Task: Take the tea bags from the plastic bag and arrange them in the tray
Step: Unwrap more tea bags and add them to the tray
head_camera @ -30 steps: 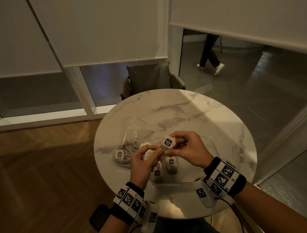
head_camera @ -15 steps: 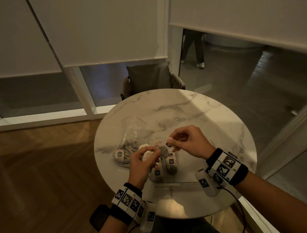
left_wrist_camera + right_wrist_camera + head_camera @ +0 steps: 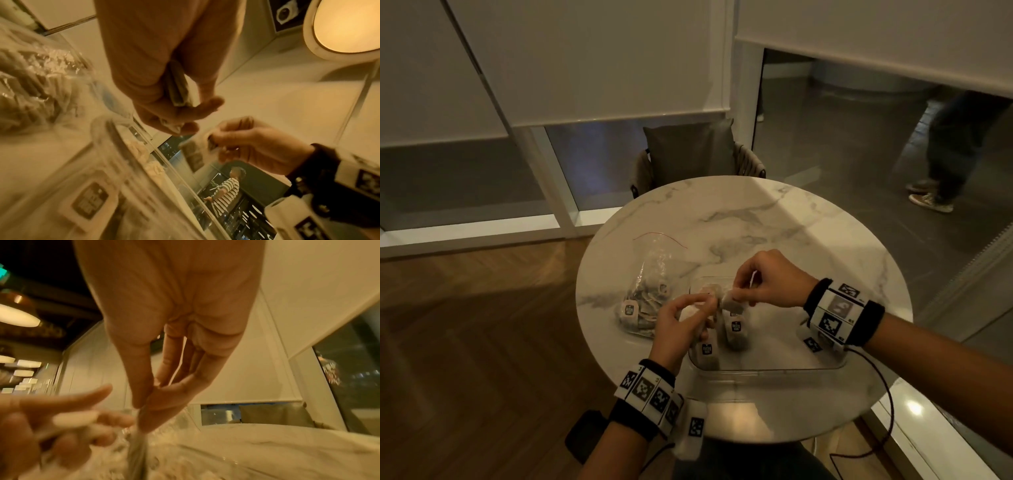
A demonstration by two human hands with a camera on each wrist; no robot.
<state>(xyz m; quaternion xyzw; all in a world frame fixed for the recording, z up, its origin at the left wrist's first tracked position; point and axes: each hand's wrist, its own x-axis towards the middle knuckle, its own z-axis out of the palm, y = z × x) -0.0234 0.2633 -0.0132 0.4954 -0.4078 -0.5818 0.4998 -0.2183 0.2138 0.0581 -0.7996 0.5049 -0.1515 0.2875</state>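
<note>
A clear plastic bag with a red zip line lies on the left part of the round marble table, still packed with tea bags; one of them, its dark-printed tag facing up, lies at the bag's near end. Just right of the plastic bag stands a clear tray, touching or nearly touching it. Inside the tray, at its left end, two tea bags stand upright side by side: one nearer and one slightly farther and to the right.

Both hands meet above the tray's left end. The left hand has its fingers curled round a small bundle of pale tea bags, thumb pressing them against the fingers. The right hand pinches a single tea bag by its top between thumb and forefinger, the other fingers held loosely straight behind; the sachet hangs below the fingertips, over the tray, and in the right wrist view it is blurred, so whether it touches the tray floor is hard to say. The two hands' fingertips are nearly touching.

A grey cushioned chair stands at the table's far side.
</note>
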